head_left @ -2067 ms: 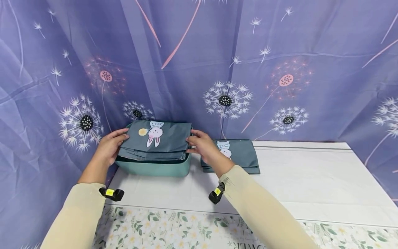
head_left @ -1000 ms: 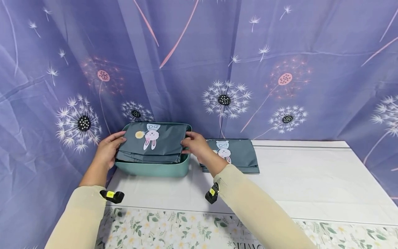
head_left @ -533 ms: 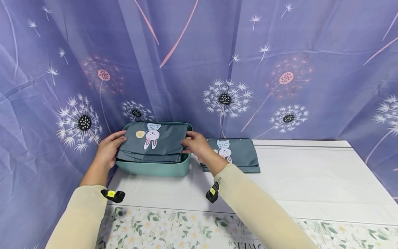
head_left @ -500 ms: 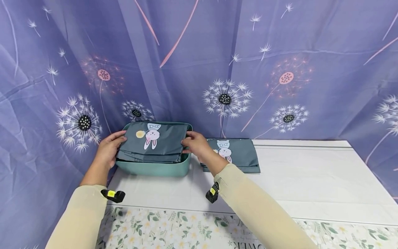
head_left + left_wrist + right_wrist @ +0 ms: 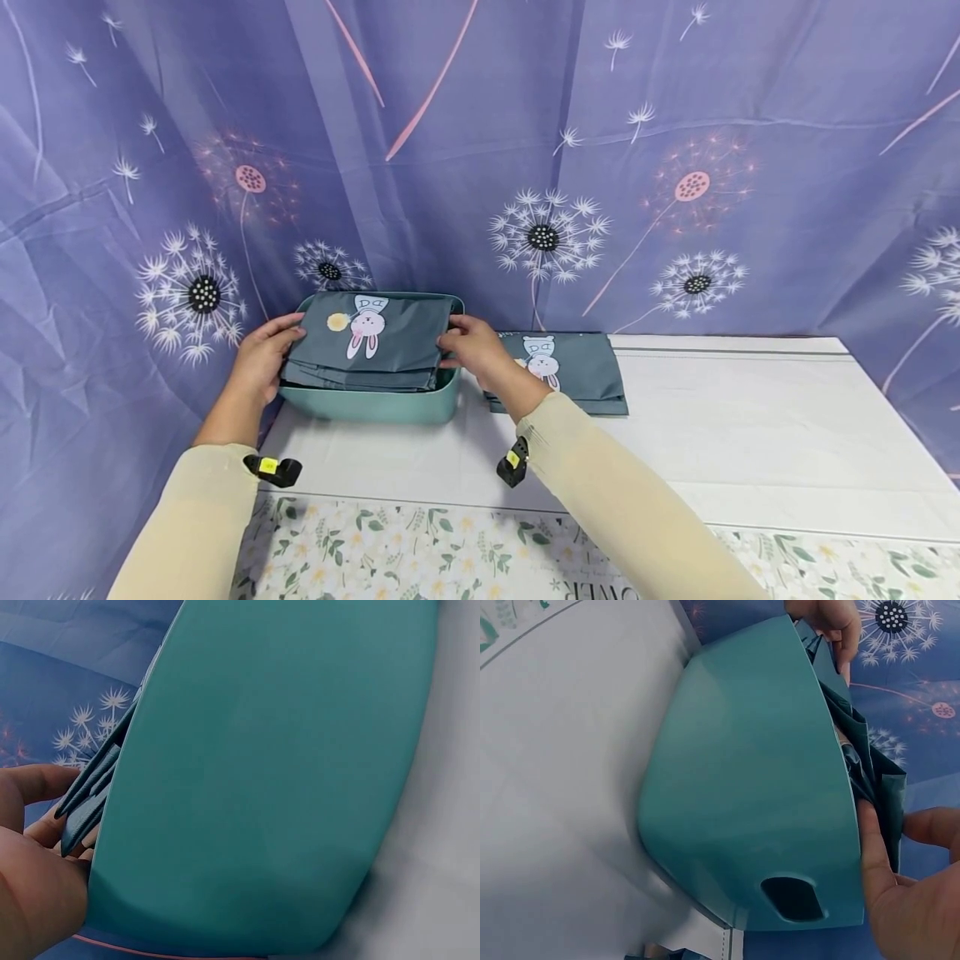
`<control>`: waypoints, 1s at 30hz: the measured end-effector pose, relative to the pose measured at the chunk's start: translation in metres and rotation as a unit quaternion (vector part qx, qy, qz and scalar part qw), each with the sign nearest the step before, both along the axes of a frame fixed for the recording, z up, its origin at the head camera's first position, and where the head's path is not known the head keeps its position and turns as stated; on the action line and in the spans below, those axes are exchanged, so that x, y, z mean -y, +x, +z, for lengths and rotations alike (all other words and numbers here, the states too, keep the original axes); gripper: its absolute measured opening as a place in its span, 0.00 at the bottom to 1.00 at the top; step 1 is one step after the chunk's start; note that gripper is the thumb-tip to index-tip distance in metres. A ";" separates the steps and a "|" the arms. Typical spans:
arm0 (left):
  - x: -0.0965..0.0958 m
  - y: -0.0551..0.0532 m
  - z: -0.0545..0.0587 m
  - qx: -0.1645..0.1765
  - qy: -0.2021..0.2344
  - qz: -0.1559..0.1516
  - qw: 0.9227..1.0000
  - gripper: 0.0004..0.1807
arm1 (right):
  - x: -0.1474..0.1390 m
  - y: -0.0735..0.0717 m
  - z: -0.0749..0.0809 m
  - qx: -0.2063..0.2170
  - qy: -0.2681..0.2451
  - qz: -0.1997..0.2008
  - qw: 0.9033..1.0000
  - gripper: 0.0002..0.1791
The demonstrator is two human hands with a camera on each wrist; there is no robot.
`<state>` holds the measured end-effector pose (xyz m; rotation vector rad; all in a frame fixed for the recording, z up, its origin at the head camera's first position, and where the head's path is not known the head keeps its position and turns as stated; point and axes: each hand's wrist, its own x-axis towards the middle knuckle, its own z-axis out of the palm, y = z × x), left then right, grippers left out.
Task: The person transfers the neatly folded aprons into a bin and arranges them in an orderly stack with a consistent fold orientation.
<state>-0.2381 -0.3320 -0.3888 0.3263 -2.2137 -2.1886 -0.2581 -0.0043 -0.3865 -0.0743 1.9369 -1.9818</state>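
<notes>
A folded dark grey-green cloth with a rabbit print lies over the mouth of a teal plastic bin, sitting partly within its rim. At its left edge, my left hand grips the folded layers between thumb and fingers. My right hand pinches the opposite edge; in the right wrist view, the hand has a finger beneath the folds and another digit on the outer side. The left wrist view shows the cloth's stacked layers just above the bin rim.
A second folded cloth with the same print lies right of the bin, partly behind my right forearm. The white table runs along a purple dandelion curtain. A floral-print cover lines the front. The bin stands in the left corner.
Since two seconds ago, the held cloth has shifted slightly left and lower into the bin, my right hand moving left with it. In the last second, both hands stay nearly still.
</notes>
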 end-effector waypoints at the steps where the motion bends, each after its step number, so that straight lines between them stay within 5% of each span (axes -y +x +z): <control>1: 0.000 -0.001 0.000 0.000 -0.002 0.002 1.000 0.24 | 0.000 0.001 0.000 -0.004 0.000 0.002 1.000 0.35; 10: -0.002 -0.004 -0.001 -0.027 -0.018 0.032 0.999 0.30 | 0.001 0.016 0.010 -0.079 0.053 0.040 0.995 0.35; 30: 0.000 -0.002 0.000 -0.044 -0.014 0.005 0.999 0.33 | 0.002 0.022 0.011 -0.078 0.050 0.061 0.994 0.34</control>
